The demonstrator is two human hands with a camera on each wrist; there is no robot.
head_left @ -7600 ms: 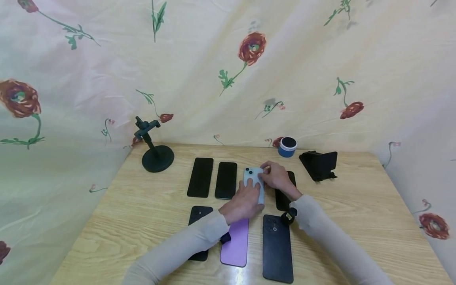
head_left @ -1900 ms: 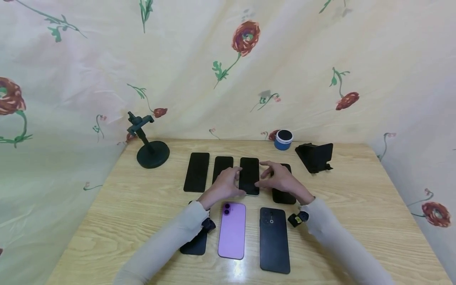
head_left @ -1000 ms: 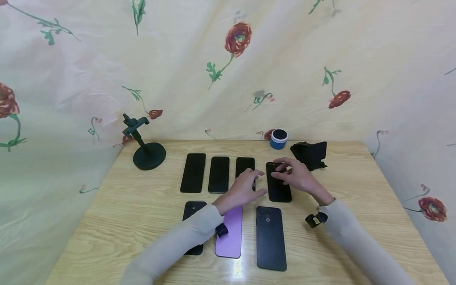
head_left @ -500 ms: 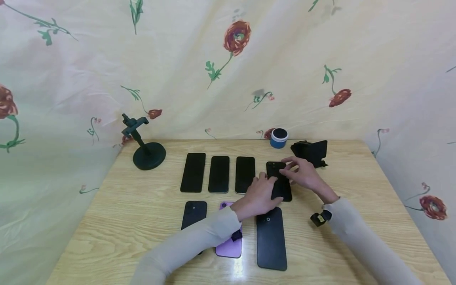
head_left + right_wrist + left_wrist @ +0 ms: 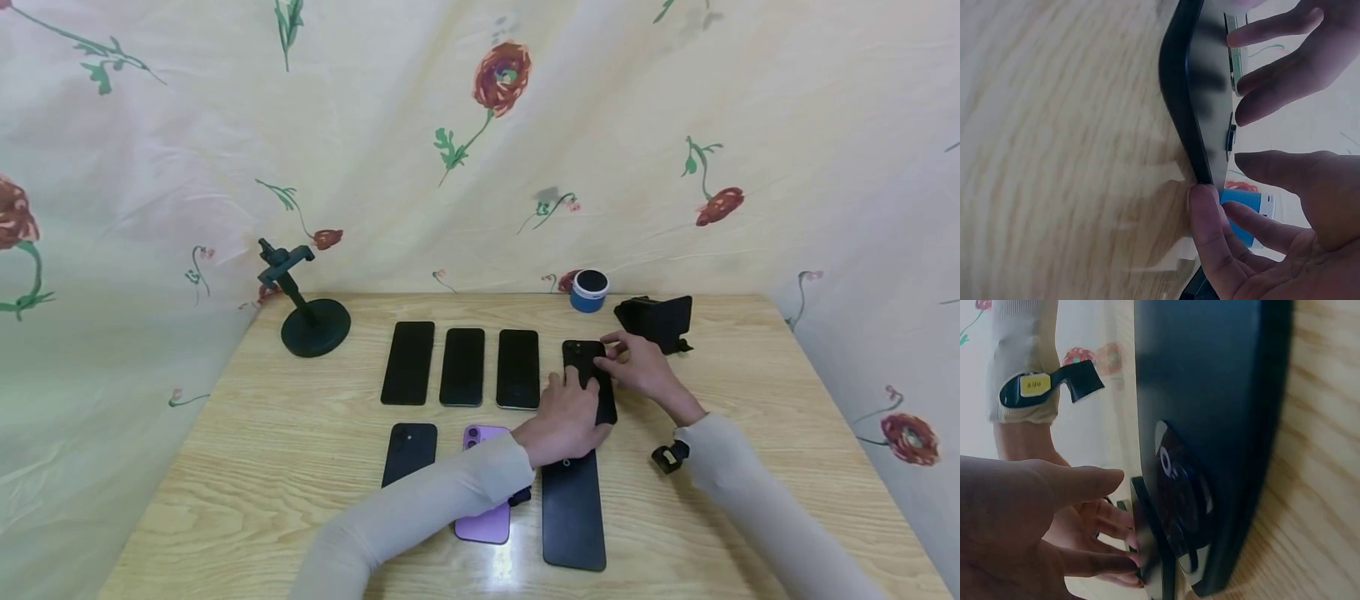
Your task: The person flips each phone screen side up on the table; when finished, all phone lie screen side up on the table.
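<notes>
Bracketing the plain black phone [image 5: 585, 358] between your two hands, you have it flat on the table [image 5: 225, 467], back up, beyond the purple phone [image 5: 483, 527] and to its right; your left hand [image 5: 566, 421] is spread over it, fingers apart and loosely bent, gripping nothing, though whether the fingertips press its back you cannot tell; your right hand [image 5: 639, 364] is half curled at its far right corner, a finger against the edge and the thumb just above the back, and whether the two actually pinch it does not show

Judging by how things lie, the part that looks done is the trio of phones showing dark screens: the left screen [image 5: 408, 363] beyond the purple phone and well to its left, the middle screen [image 5: 462, 367] beyond it and slightly left, the right screen [image 5: 518, 369] beyond it and slightly right; the plain black phone looks like the piece in hand, not yet turned; three others also lie back up and seem untouched: the purple phone itself, the dark phone [image 5: 408, 450] to its left, partly covered by your left sleeve [image 5: 442, 492], and the navy phone [image 5: 573, 521] to its right
</notes>
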